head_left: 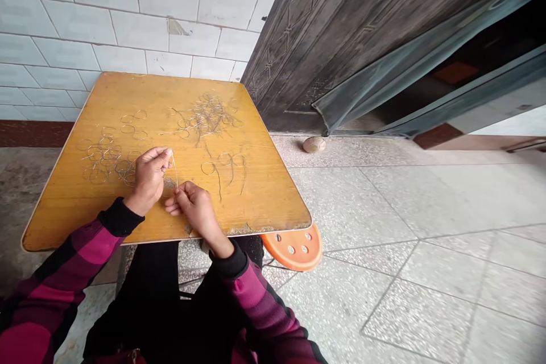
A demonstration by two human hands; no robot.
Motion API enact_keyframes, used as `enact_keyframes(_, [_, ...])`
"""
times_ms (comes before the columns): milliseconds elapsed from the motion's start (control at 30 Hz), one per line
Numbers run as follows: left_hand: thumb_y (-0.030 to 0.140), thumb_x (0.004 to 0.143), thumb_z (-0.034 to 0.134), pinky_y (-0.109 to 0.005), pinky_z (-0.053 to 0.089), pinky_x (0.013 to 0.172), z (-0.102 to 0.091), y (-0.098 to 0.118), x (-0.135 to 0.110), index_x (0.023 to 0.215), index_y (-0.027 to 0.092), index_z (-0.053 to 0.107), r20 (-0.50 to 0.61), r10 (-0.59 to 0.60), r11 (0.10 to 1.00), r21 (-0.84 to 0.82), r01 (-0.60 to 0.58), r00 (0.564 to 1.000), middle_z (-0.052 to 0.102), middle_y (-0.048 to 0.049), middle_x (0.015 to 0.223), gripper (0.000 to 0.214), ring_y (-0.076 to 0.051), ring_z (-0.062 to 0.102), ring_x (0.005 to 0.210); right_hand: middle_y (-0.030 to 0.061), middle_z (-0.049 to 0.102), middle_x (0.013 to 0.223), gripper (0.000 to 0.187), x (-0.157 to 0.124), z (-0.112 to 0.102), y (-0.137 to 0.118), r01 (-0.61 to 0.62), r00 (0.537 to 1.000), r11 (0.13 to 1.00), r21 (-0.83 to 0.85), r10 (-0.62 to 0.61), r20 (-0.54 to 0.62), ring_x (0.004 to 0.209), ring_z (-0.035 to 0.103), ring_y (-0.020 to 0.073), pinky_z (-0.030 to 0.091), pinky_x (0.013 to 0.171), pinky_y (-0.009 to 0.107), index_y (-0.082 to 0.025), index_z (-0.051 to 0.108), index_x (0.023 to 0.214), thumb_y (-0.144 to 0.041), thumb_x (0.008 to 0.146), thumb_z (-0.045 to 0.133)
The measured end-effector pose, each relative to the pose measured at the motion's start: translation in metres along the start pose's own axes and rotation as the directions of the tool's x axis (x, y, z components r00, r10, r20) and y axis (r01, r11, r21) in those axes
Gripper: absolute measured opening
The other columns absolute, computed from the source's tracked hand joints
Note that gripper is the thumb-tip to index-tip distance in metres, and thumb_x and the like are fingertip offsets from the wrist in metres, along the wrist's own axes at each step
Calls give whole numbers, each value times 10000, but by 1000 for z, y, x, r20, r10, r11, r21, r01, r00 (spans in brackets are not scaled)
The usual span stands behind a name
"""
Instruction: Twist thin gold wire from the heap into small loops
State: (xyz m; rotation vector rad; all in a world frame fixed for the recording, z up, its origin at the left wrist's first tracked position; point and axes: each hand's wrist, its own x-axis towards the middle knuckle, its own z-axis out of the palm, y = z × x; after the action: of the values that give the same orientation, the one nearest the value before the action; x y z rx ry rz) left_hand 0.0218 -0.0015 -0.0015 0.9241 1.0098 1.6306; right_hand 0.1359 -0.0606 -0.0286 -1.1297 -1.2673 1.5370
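Observation:
Over the near part of a yellow wooden table [264,193], a thin wire [174,169] stretches between my two hands. My left hand [149,176] pinches its upper end, and my right hand [193,203] grips it lower down, fingers closed. To the left of my left hand lies a spread of looped wires [104,156]. A denser tangle of wires [211,116] sits toward the far side. Right of my hands, several wires with a round loop and a long tail [231,160] lie apart on the tabletop.
An orange stool [294,247] with round holes stands under the table's near right corner. White wall tiles [128,23] rise behind the table. A dark carved door [307,40] is to the right, with a rounded stone-like object [314,144] on the floor by it.

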Motion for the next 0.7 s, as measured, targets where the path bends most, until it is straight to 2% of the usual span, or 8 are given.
enact_keyframes(167, [283,667,703,-234,372,555,1,1,0,529,180,481,-1,-50,999,4,50,999,381,53,497,281,-76,374,503,31,693,693,219,-8,-2,1,47,999,994,-101,-49,-18,581,673,107,568,555,219,-175,506,761,-357,867,569])
enact_keyframes(300, [287,664,714,-235,376,549,0,2,2,544,180,491,-11,-53,999,7,53,999,389,52,503,275,-77,373,502,17,686,688,179,-16,-3,5,7,1000,996,-85,-7,0,582,674,106,570,559,227,-174,509,775,-320,861,567])
enact_keyframes(400, [300,659,724,-234,385,556,-1,4,4,538,182,478,-35,-10,1000,-5,10,999,376,58,496,299,-76,369,502,14,679,665,195,-29,-7,8,-122,987,992,-19,123,101,566,674,110,568,547,233,-173,508,772,-333,854,581])
enact_keyframes(500, [314,653,733,-234,381,558,-1,4,4,567,177,531,-14,9,1000,-4,-9,1000,398,58,499,259,-75,381,504,21,676,641,232,-42,-20,-1,-206,946,978,-28,207,249,542,663,116,544,505,223,-167,528,779,-374,838,612])
enact_keyframes(533, [315,652,735,-235,375,555,-1,4,3,582,174,556,9,2,1000,2,-2,1000,412,56,501,239,-76,389,506,24,676,642,243,-43,-26,-6,-176,951,984,-32,179,253,532,653,113,529,488,215,-165,544,796,-393,838,614])
enact_keyframes(600, [310,661,736,-236,363,553,0,2,0,593,169,578,66,-18,1000,23,17,998,436,48,506,222,-80,406,515,20,673,673,261,-38,-37,-18,1,995,999,-36,2,97,522,622,97,507,484,207,-169,569,825,-427,852,600])
enact_keyframes(667, [311,686,727,-239,357,557,2,-1,-4,567,167,561,130,-35,998,63,27,991,452,39,516,250,-85,417,524,18,656,719,267,-23,-46,-26,199,971,968,-151,-216,-104,542,588,87,504,517,213,-175,594,810,-438,859,599])
enact_keyframes(700, [323,707,717,-241,354,559,2,-2,-6,550,166,547,162,-45,996,89,31,986,458,33,520,279,-86,420,528,25,656,770,257,-12,-49,-28,249,949,944,-216,-282,-142,569,588,93,506,527,220,-179,616,850,-436,847,616])
